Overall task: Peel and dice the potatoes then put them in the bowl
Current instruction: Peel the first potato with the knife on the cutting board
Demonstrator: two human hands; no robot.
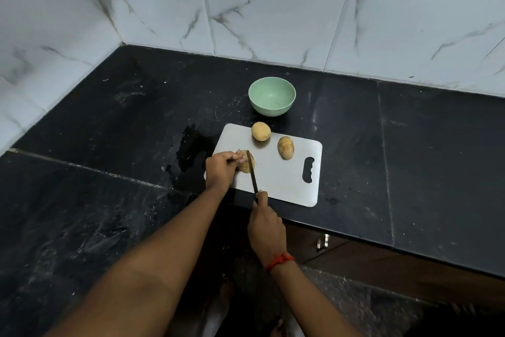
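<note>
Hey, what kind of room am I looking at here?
Most likely a home kitchen: a dark stone countertop backed by marble-look wall tiles, and potatoes on a cutting board near a green bowl.

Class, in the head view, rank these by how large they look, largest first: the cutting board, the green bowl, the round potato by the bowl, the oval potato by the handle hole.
1. cutting board
2. green bowl
3. round potato and oval potato: too alike to rank.

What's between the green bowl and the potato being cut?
In the head view, a round potato on the cutting board lies between the green bowl and the potato being cut.
</note>
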